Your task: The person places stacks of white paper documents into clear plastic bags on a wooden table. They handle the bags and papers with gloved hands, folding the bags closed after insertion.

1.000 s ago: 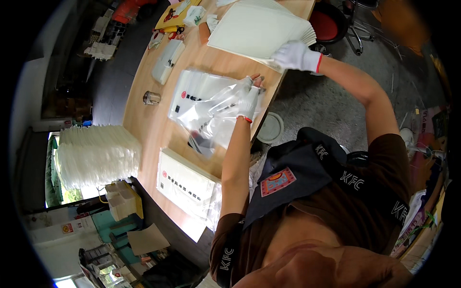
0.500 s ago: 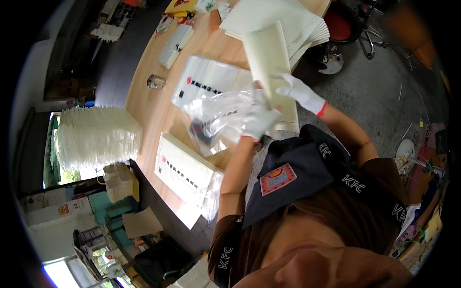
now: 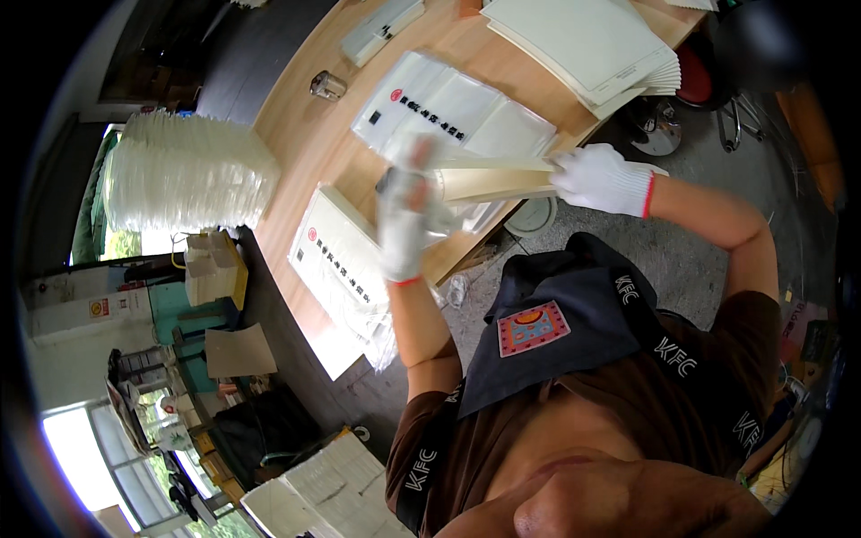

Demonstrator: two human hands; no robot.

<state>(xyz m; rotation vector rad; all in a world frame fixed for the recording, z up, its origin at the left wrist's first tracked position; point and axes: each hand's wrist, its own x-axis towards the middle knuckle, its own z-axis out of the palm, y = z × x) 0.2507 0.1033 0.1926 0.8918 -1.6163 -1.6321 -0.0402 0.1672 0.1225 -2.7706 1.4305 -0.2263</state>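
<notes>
My right hand (image 3: 603,179), in a white glove with a red cuff, is closed on the right end of a cream paper sheet (image 3: 498,182), which looks bent or folded and is held level over the table's near edge. At the sheet's other end is my left hand (image 3: 404,220), gloved the same way; motion smears its fingers, and what they grip cannot be made out. Clear plastic shows just under the sheet by that hand. Beyond it lie flat printed plastic bags (image 3: 448,108). To the left rests a stack of cream printed packets (image 3: 336,255).
A pile of large cream sheets (image 3: 574,45) lies at the far right of the wooden table (image 3: 287,117). A small glass jar (image 3: 328,85) and a long pale box (image 3: 381,31) stand farther back. A tall stack of plastic-wrapped packets (image 3: 188,170) rises at the left. A stool (image 3: 659,125) stands right.
My right hand, open beside the sheet before, has closed on it. The sheet has come off the pile and now spans between both hands. My left hand has moved left; the view has shifted.
</notes>
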